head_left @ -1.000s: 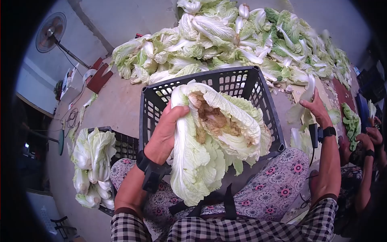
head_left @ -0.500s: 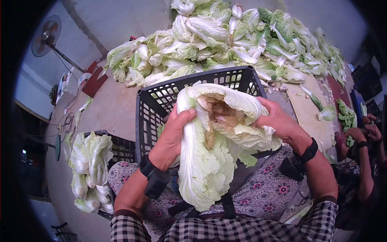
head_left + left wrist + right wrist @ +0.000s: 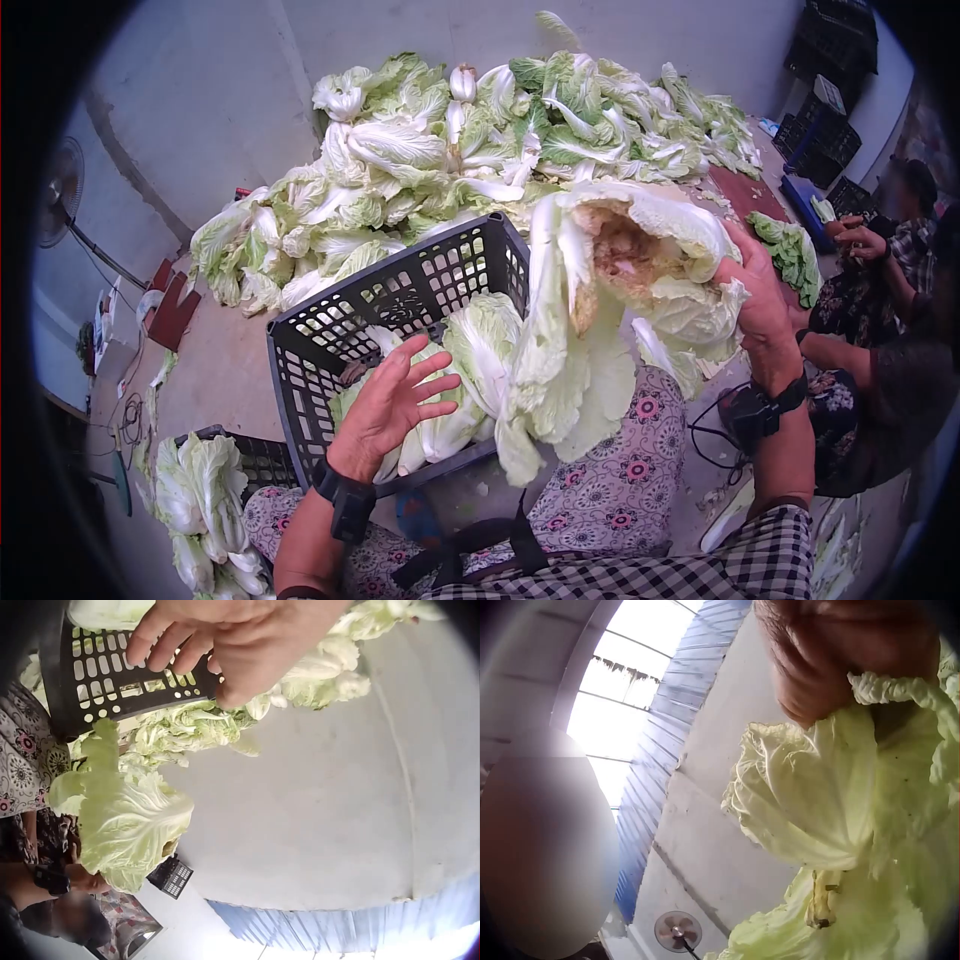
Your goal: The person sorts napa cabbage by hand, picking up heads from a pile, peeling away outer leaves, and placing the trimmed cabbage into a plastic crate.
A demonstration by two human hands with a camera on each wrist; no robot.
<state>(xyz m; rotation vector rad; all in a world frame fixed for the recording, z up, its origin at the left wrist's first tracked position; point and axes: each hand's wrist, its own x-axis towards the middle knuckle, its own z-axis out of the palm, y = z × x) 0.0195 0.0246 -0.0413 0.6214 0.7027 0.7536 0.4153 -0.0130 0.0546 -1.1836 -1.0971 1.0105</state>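
Observation:
My right hand (image 3: 762,300) grips a large napa cabbage (image 3: 590,370) by its right side, up and to the right of the black crate (image 3: 290,400). A brown, rotten hollow shows among its loose, drooping outer leaves. In the right wrist view, fingers press into the pale leaves (image 3: 810,787). The left hand (image 3: 385,415) is held over the crate's near left part, fingers spread and nothing in it. Below it, several napa cabbages (image 3: 485,345) lie in the crate. The left wrist view shows the same hand (image 3: 247,637) in front of the crate wall.
A big heap of cabbages and leaves (image 3: 390,150) lies against the wall behind the crate. At the lower left, a second crate (image 3: 262,460) has cabbages (image 3: 200,480) beside it. Another person (image 3: 870,250) sits at the right. A fan (image 3: 62,190) stands far left.
The right hand came from the board on the right and took hold of the cabbage's right side. The left hand let go, and the cabbage moved right, uncovering those in the crate. The view turned right.

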